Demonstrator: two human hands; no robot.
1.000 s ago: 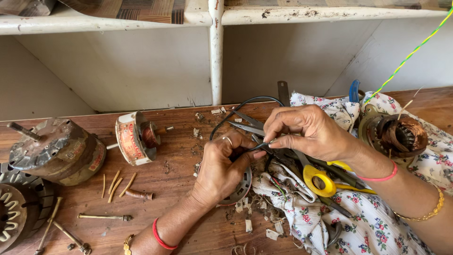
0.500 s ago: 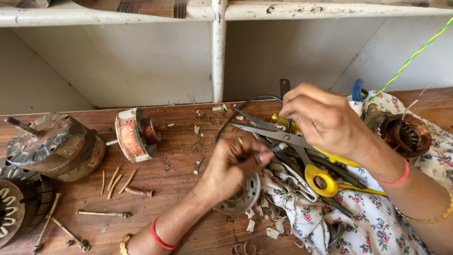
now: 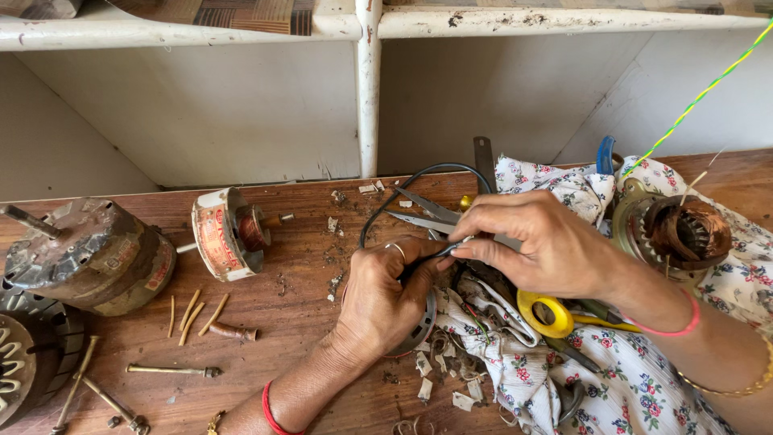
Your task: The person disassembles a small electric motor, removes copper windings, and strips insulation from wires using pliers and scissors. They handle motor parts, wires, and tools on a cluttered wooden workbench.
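Fingers of the right hand [image 3: 547,246] pinched together on the end of a thin black wire [image 3: 385,205] — thumb and forefinger tips meeting at the pinch point, just right of the left hand [image 3: 386,294]. Left fingers curled shut around the same wire a little further along, thumb pressed on top; that hand rests over a round metal motor part [image 3: 424,322], mostly hidden beneath it. Both hands touch the wire, fingertips nearly meeting; the short stretch between them runs roughly left–right. From the left hand the wire arcs up and away toward the back of the bench [image 3: 306,274], then curves right behind the right hand. Scissors [image 3: 427,211] lie just beyond the knuckles, blades pointing left; yellow tape roll [image 3: 545,312] sits under the right wrist on a floral cloth [image 3: 612,379]. Copper-wound stator [image 3: 680,229] on the cloth at far right. Left of the hands: small wire spool [image 3: 225,234], motor housing [image 3: 88,258], loose bolts [image 3: 173,370]. No container holding anything, as far as visible.
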